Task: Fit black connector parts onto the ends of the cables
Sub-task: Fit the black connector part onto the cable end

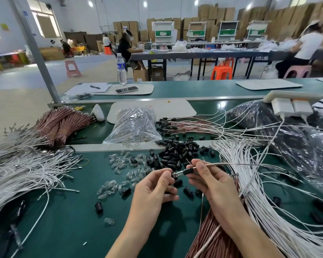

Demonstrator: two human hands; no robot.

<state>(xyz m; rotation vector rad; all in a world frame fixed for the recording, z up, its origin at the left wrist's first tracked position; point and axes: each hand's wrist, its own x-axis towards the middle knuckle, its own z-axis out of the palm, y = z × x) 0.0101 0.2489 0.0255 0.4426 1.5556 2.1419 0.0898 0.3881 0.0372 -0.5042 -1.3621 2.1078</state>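
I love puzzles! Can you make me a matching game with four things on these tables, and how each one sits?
Things:
1. water bottle
2. phone
3. black connector parts
4. brown cable bundles

How it sits:
a. tied in bunches at the left
b. standing upright
c. lying flat on a white mat
d. loose in a heap on the green table

Pairs: 1-b, 2-c, 3-d, 4-a

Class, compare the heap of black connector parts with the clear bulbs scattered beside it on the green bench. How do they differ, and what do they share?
Colour: the black connector parts are opaque; the clear bulbs are see-through. Arrangement: the connector parts form a dense heap; the bulbs lie thinly scattered. Place: the bulbs lie left of the connector parts. Both are small loose parts on the green bench.
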